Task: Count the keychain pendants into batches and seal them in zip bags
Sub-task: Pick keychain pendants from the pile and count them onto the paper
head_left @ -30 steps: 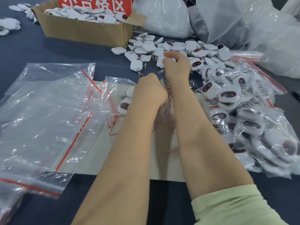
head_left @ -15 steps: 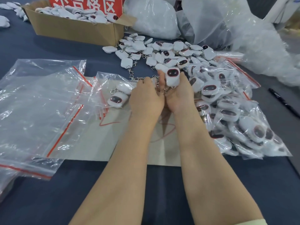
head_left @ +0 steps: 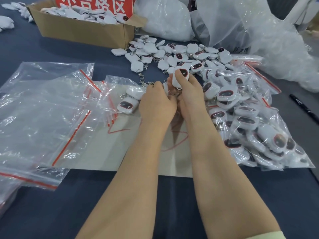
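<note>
Filled bags (head_left: 250, 118) are lying by the right edge of the table (head_left: 51, 49), a loose heap (head_left: 172, 54) is waiting, the right hand (head_left: 188, 94) is pinching one pendant (head_left: 180, 75), and what the left hand (head_left: 156, 102) is holding I cannot tell.

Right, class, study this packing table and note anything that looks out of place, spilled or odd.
A few white pendants lie on the table left of the cardboard box, apart from the main loose pile, like strays or spillage. A black pen lies alone beside the filled bags. Nothing looks damaged.
</note>
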A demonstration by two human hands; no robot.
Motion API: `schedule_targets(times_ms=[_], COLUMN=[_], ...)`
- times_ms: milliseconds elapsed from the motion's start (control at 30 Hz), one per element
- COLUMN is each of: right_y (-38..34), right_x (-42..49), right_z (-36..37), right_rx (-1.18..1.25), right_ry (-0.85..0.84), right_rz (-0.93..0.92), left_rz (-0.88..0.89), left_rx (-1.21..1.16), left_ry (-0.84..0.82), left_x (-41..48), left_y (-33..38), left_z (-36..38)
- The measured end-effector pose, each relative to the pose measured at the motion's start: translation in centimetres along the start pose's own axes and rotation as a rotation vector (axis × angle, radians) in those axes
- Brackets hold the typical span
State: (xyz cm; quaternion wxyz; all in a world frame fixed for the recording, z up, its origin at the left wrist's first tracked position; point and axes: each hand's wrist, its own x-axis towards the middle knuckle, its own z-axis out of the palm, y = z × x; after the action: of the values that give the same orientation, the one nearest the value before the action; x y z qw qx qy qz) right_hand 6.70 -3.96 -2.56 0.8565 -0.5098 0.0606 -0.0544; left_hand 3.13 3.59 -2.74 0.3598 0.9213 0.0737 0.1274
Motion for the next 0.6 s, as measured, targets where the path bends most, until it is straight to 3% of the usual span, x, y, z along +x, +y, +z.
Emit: schedule_targets(times_ms=[600], right_y=[-0.11], right_x=[-0.29], right_z=[0.25], right_rx=[-0.079], right_ry=[-0.032], right_rz=[-0.019], left_rz=[-0.008], left_rx=[-0.037], left_ry=[0.042], left_x=[0.14], left_y=[-0.15], left_z=[0.2])
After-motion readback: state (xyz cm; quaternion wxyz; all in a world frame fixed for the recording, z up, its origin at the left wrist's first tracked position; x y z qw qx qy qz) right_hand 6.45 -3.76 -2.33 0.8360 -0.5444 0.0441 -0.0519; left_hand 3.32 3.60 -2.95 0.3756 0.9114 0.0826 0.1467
